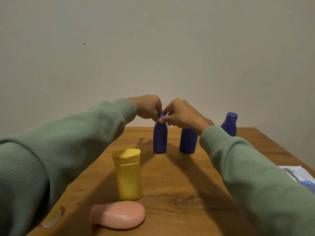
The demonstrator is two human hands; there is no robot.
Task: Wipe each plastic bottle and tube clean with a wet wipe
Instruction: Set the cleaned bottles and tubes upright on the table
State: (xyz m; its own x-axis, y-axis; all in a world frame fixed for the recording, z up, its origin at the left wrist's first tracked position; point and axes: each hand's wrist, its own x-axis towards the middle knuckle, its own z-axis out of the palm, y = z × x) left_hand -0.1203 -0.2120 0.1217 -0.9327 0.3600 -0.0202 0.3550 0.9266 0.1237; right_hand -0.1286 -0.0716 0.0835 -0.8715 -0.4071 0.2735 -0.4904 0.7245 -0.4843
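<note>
Three blue bottles stand upright at the far side of the wooden table [179, 176]. My left hand [149, 107] and my right hand [180, 114] both pinch the cap of the leftmost blue bottle [159, 138]. A second blue bottle [188, 141] stands just right of it, its top hidden behind my right wrist. The third blue bottle [229, 124] is at the back right. Nearer me stands a yellow bottle [128, 174], and a pink bottle [119, 215] lies on its side in front of it. No wipe shows in either hand.
A white and blue wipe packet [296, 176] lies at the table's right edge, partly under my right sleeve. A yellow tube [52, 218] peeks out below my left sleeve at the near left. A plain wall rises behind the table.
</note>
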